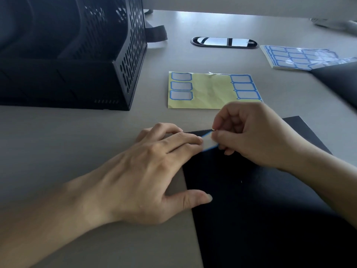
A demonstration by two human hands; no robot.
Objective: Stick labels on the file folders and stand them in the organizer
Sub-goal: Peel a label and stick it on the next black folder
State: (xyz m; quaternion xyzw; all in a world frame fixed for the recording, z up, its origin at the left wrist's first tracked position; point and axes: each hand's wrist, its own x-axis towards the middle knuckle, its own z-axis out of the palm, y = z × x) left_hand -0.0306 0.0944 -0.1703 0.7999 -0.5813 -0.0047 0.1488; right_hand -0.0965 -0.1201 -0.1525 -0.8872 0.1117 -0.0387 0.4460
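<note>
A black file folder lies flat on the grey desk in front of me. On its far left corner sits a white label with a blue border. My left hand lies flat with straight fingers, the fingertips pressing the label's left end and the thumb resting on the folder's edge. My right hand pinches the label's right end between thumb and forefinger. The black mesh organizer stands at the far left. A yellow backing sheet with several labels left on it lies beyond my hands.
A stack of full label sheets lies at the far right, partly under another black folder. An oval cable grommet is set into the desk behind the yellow sheet. A dark strap lies beside the organizer.
</note>
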